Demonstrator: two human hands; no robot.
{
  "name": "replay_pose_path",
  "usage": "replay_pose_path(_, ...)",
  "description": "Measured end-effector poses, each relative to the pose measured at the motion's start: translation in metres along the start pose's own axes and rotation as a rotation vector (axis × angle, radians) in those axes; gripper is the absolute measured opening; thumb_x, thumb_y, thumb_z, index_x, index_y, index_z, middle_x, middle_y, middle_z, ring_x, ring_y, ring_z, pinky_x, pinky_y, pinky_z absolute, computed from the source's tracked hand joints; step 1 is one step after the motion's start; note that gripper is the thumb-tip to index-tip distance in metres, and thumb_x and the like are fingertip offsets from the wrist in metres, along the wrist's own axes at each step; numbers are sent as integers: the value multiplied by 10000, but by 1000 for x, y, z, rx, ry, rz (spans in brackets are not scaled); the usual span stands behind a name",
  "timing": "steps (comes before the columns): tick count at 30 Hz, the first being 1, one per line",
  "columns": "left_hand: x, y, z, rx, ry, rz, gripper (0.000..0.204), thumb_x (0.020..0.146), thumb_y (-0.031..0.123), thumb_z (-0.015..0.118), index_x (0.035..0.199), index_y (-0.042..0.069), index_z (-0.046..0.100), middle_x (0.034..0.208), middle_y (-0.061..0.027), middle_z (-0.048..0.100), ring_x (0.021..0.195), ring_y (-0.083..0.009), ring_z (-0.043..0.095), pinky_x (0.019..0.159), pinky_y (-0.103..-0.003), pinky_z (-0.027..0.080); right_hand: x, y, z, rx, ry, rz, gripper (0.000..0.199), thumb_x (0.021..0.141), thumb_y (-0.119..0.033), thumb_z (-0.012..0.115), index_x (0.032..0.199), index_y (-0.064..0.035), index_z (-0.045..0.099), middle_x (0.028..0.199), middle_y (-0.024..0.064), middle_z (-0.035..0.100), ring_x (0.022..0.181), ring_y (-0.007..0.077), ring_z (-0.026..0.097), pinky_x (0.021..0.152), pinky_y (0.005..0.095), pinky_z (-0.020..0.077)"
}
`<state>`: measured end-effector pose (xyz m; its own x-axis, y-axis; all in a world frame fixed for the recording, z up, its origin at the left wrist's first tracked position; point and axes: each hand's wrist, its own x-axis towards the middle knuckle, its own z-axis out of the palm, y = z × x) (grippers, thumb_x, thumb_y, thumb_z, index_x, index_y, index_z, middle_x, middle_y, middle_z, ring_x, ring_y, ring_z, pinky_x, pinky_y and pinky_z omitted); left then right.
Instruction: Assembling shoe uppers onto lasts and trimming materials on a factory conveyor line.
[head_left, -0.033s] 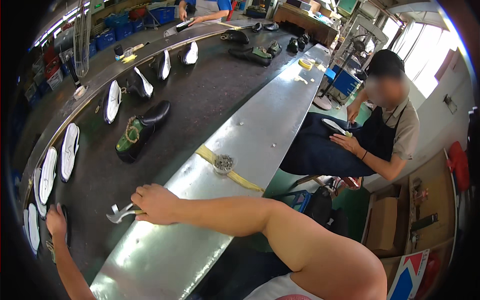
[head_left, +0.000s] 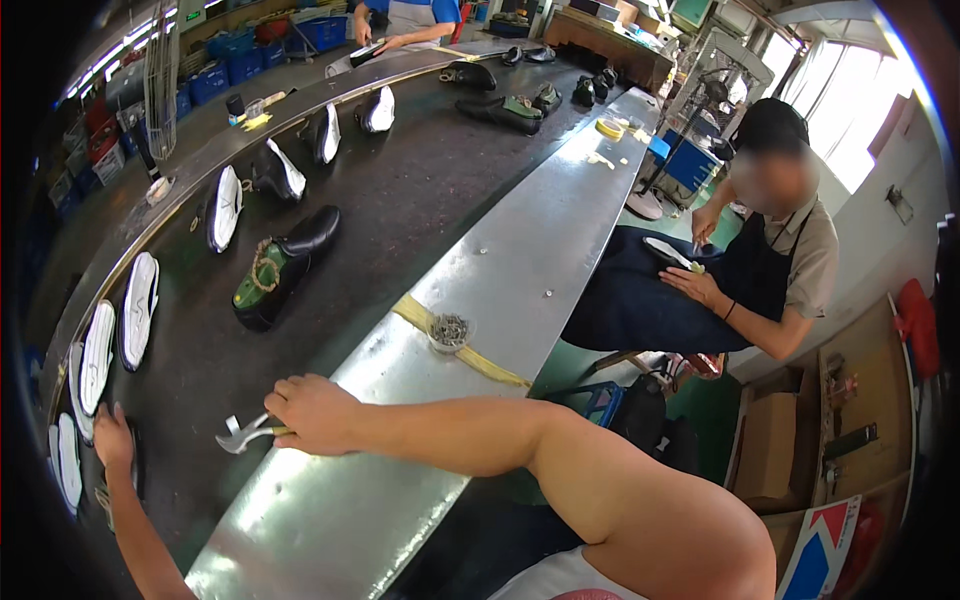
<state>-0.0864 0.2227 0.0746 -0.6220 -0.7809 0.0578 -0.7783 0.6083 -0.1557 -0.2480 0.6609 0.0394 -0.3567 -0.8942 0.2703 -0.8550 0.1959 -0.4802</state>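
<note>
At the lower left, my left hand point(head_left: 116, 440) is closed over a dark shoe point(head_left: 138, 465), mostly hidden beneath hand and wrist. Pale-bottomed shoes point(head_left: 97, 358) stand just beyond its fingers. My right hand point(head_left: 312, 412) rests by the metal strip's edge, its fingers wrapped round the handles of silver lasting pincers point(head_left: 238, 438). Their jaws point left over the dark bench. Farther up the bench lies a black and green shoe point(head_left: 285, 270) with a cord loop on it. A clear cup of small metal tacks point(head_left: 449, 332) stands on a yellow band to the right of that hand.
A curved row of shoes, white bottoms showing point(head_left: 226, 208), lines the bench's raised left rim. More dark shoes point(head_left: 505, 112) lie at the far end. A co-worker point(head_left: 775, 230) sits at the right with a shoe on the lap; another person point(head_left: 405, 25) works beyond the bench.
</note>
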Motion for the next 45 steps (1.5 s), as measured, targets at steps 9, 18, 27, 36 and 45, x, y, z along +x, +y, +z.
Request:
replay_pose_path(9, 172, 72, 70, -719, 155, -96, 1044, 870, 606, 671, 1473, -166, 310, 1505, -331, 398, 1441, -410, 359, 1187, -394, 285, 2, -2, 6, 27, 4, -7, 424, 852, -353, 726, 1069, -27, 563, 1012, 127, 564, 995, 301, 586, 865, 417, 468)
replay_pose_path(18, 115, 90, 36, -1252, -313, -229, 582, 882, 570, 696, 1157, 60, 651, 911, -89, 707, 773, -186, 676, 601, -399, 519, 2, -9, 5, 39, -14, 1, 423, 854, -349, 734, 1069, -29, 560, 1028, 131, 569, 1001, 309, 583, 870, 425, 468)
replay_pose_path(27, -267, 9, -41, -2115, -12, 111, 589, 1024, 348, 566, 1471, 7, 389, 1318, -194, 593, 1199, -339, 607, 820, -446, 592, 8, -17, 9, 121, 275, -93, 362, 851, -347, 740, 1004, -64, 575, 974, 137, 587, 942, 339, 589, 834, 444, 466)
replay_pose_path(36, -586, 22, -53, -1812, -244, -84, 879, 689, 181, 833, 1433, -51, 428, 1291, -159, 615, 1165, -281, 624, 973, -407, 523, -64, -98, -41, 428, 415, -402, 461, 901, -276, 696, 1218, 9, 521, 1081, 203, 609, 959, 407, 603, 845, 467, 489)
replay_pose_path(45, -650, 112, 44, -1076, -751, 312, 806, 862, 366, 749, 1485, -19, 411, 1512, -258, 428, 1399, -361, 439, 1156, -387, 347, -370, -117, 31, 638, -238, 284, 547, 897, -282, 727, 1300, 9, 500, 1144, 207, 628, 1046, 330, 648, 905, 419, 512)
